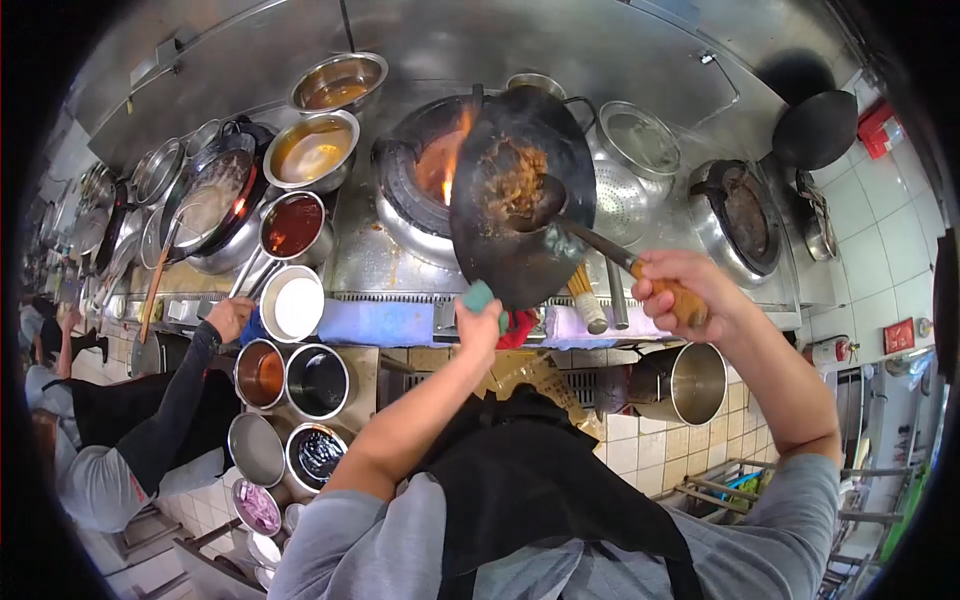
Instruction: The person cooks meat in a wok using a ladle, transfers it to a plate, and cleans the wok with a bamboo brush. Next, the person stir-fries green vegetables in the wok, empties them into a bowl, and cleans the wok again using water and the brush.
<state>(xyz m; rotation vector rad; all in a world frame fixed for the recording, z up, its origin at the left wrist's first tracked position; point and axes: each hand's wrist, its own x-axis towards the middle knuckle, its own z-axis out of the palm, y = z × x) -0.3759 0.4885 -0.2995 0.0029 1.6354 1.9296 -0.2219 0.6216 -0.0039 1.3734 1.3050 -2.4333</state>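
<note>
In my view at centre, the wok [495, 255] tilts just right of the flaming burner [413, 165]. The left arm reaches forward, its hand [483, 325] gripping the wok's near side through a teal cloth [477, 296], which hides the hold. Right, elbow bent, the other hand [692, 293] grips a wooden-handled ladle [600, 244], its bowl partly obscured among browned food [515, 165]. Farther right stands a perforated colander [621, 207].

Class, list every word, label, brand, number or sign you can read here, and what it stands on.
No text can be read.
Upper red wall box: too blurred to read.
Lower red wall box: pale marking, too small to read.
Co-worker's grey shirt: small red mark, unreadable.
Wok and ladle: no lettering visible.
</note>
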